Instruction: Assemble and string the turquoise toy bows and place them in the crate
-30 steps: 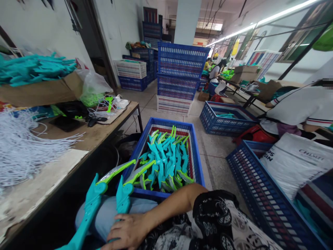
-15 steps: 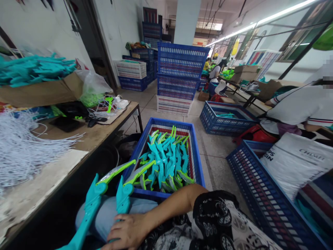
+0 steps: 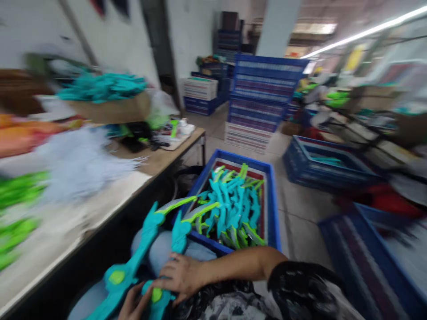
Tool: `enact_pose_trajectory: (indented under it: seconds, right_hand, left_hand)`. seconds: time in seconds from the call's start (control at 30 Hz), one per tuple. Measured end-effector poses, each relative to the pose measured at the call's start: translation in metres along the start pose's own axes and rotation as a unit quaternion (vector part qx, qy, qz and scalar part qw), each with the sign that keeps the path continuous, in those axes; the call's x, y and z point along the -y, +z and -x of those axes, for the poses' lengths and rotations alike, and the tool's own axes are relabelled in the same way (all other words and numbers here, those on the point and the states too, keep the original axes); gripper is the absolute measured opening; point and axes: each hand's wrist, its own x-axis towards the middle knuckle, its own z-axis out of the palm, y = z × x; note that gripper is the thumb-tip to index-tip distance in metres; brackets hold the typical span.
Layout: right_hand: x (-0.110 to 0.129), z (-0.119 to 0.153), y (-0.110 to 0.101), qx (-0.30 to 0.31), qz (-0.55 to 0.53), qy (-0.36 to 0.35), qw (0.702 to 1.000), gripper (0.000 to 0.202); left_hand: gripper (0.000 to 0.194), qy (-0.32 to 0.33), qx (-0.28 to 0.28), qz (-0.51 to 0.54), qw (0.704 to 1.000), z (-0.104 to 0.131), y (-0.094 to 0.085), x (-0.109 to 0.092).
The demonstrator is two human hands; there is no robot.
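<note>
Two long teal plastic pieces with green and grey curved ends lie across my lap. My right hand is closed on the nearer teal piece, below its joint. At the bottom edge my left hand touches the same piece beside its lime green disc; its fingers show partly, bent against the piece. The other teal piece, with a lime disc too, rests on my left leg, held by neither hand. Just ahead stands a blue crate full of similar teal and green pieces.
On the left, a table bears white strands, green parts and a cardboard box of teal parts. Stacked crates stand ahead. More blue crates are on the floor at the right.
The view has turned left, bringing more of the table into sight and blurring the picture. My left hand and the lime discs on the teal pieces have come into view.
</note>
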Motion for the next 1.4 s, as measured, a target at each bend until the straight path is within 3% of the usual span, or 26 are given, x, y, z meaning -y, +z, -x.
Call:
enact_pose_trajectory:
  seconds: [0.1, 0.17, 0.33, 0.57, 0.83, 1.17, 1.4]
  right_hand:
    - [0.011, 0.001, 0.007, -0.007, -0.086, 0.025, 0.996, 0.081]
    - [0.011, 0.002, 0.016, -0.028, -0.114, 0.032, 0.993, 0.085]
    - [0.003, 0.002, 0.036, -0.135, -0.070, -0.005, 0.988, 0.073]
    - [-0.003, 0.001, 0.047, -0.216, -0.018, -0.097, 0.971, 0.079]
    - [-0.007, -0.002, 0.051, -0.218, -0.016, -0.106, 0.970, 0.080]
    - [-0.009, 0.000, 0.059, -0.222, -0.018, -0.105, 0.969, 0.079]
    - [-0.008, -0.001, 0.055, -0.224, -0.027, -0.106, 0.968, 0.081]
  left_hand:
    - [0.058, 0.012, 0.036, 0.130, 0.991, 0.012, 0.008, 0.016]
    - [0.054, 0.015, 0.020, 0.167, 0.986, 0.013, 0.011, 0.019]
    - [0.044, -0.009, 0.013, 0.175, 0.984, 0.007, 0.007, 0.025]
    - [0.044, -0.023, 0.027, 0.144, 0.989, 0.017, 0.010, 0.027]
    - [0.045, -0.043, 0.023, 0.133, 0.990, 0.020, 0.003, 0.020]
    - [0.053, -0.028, 0.028, 0.124, 0.992, 0.016, 0.006, 0.026]
    - [0.053, -0.029, 0.029, 0.118, 0.992, 0.021, 0.003, 0.022]
